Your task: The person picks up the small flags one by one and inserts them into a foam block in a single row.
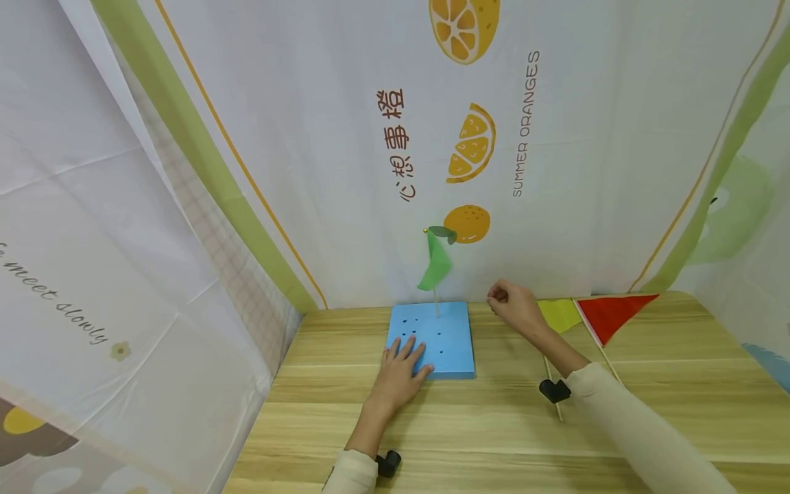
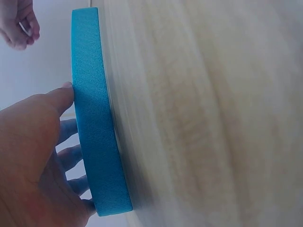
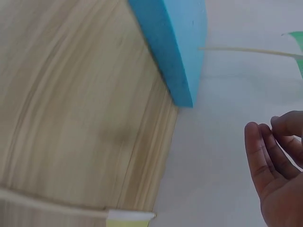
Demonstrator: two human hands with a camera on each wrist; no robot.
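My left hand point(image 1: 395, 381) lies with fingers spread on the front left part of a blue foam block point(image 1: 455, 360) dotted with small holes. In the left wrist view its thumb touches the edge of the block point(image 2: 97, 113). A green pennant flag point(image 1: 438, 266) on a thin stick stands upright in a hole toward the block's back edge. To the right of the block, my right hand point(image 1: 517, 309) hovers with loosely bent fingers, thumb near the fingertips. Nothing shows between those fingers point(image 3: 259, 151) in the right wrist view, and the flag's stick point(image 3: 246, 49) is apart from them.
On the wooden table point(image 1: 512, 425) at the right lie a yellow flag point(image 1: 559, 314), partly behind the right forearm, and a red pennant flag point(image 1: 614, 315). A white cloth point(image 1: 345, 226) printed with oranges hangs right behind the table's back edge.
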